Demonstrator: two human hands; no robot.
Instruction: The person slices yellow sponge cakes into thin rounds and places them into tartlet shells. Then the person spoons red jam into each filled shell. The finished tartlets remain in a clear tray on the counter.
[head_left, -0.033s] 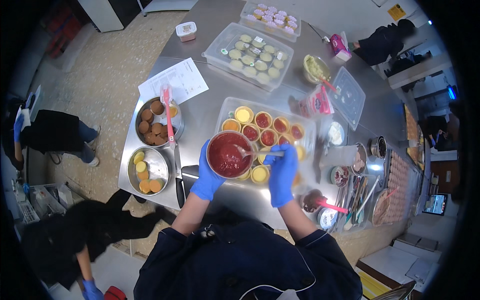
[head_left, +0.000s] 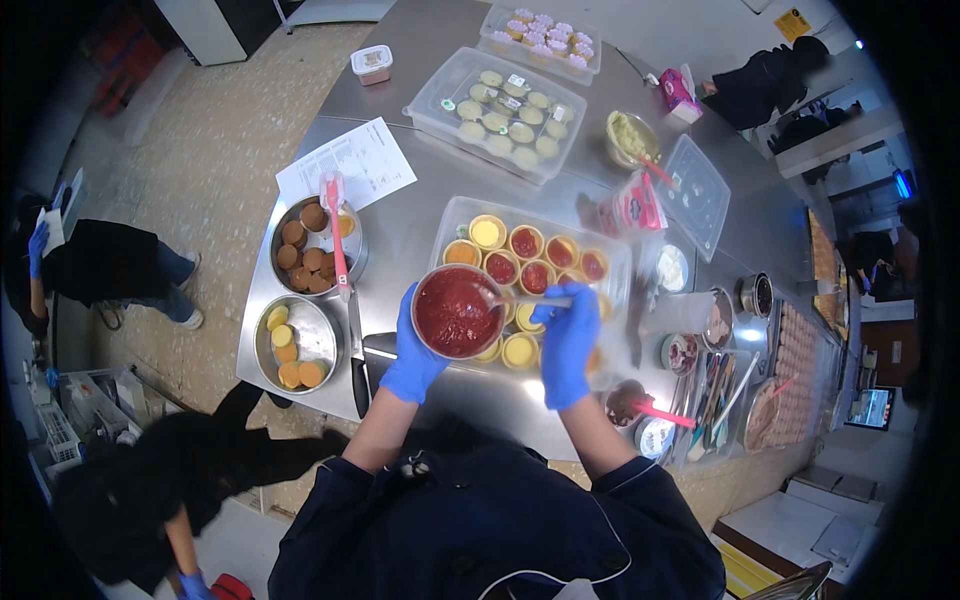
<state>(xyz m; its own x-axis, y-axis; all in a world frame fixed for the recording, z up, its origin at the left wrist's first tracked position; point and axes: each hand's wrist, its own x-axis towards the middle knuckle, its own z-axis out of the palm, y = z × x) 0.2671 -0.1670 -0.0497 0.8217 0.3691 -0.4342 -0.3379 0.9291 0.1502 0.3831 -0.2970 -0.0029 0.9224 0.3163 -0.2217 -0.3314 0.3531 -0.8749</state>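
My left hand [head_left: 415,350], in a blue glove, is closed on the side of a metal bowl [head_left: 416,318] of dark red fruit sauce [head_left: 455,315]. In my right hand [head_left: 570,345], also gloved in blue, is a metal spoon [head_left: 530,299], its head at the bowl's right inner wall. Beneath and beyond the bowl lies a clear plastic tray [head_left: 452,212] of small round cups. Several cups carry red sauce, like this one [head_left: 525,241], while others show plain yellow, like this cup [head_left: 487,232]. Bowl and hands hide part of the tray.
On the left stand a pan of brown cake rounds [head_left: 293,233] and a pan of yellow rounds [head_left: 310,325], with a knife [head_left: 358,355] beside them. A lidded box [head_left: 495,115] sits at the back. To the right are a utensil tray [head_left: 710,420] and a chocolate bowl [head_left: 625,402]. A co-worker [head_left: 150,490] bends at lower left.
The spoon has shifted right, toward the bowl's inner wall, and my right hand has moved slightly with it. The co-worker at lower left has moved a little.
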